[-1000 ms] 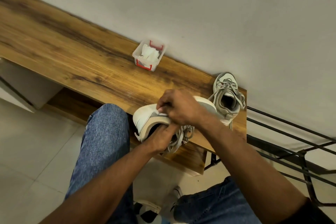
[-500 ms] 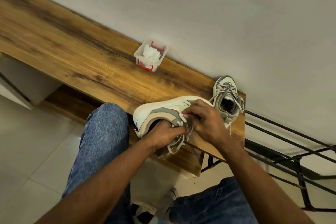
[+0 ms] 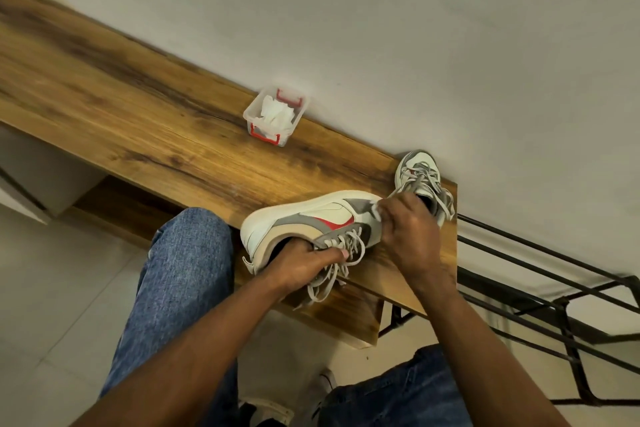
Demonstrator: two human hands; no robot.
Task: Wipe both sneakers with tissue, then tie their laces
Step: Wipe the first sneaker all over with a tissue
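A white, grey and red sneaker (image 3: 304, 218) lies on its side at the near edge of the wooden shelf (image 3: 138, 121), sole toward the wall. My left hand (image 3: 304, 263) grips its collar and tongue, fingers inside the opening, loose laces hanging below. My right hand (image 3: 408, 232) presses a small white tissue (image 3: 377, 211) against the toe end of that sneaker. The second sneaker (image 3: 420, 177) stands upright against the wall at the shelf's right end, its laces untied and partly hidden behind my right hand.
A small clear box with red clips (image 3: 275, 116) holds crumpled tissues near the wall. A black metal rack (image 3: 554, 291) stands right of the shelf. My knees in blue jeans (image 3: 180, 281) are below, over a pale tiled floor.
My right hand has slid with the tissue from the heel side along the sneaker to its toe end. The left hand keeps its hold; the red side marking now shows.
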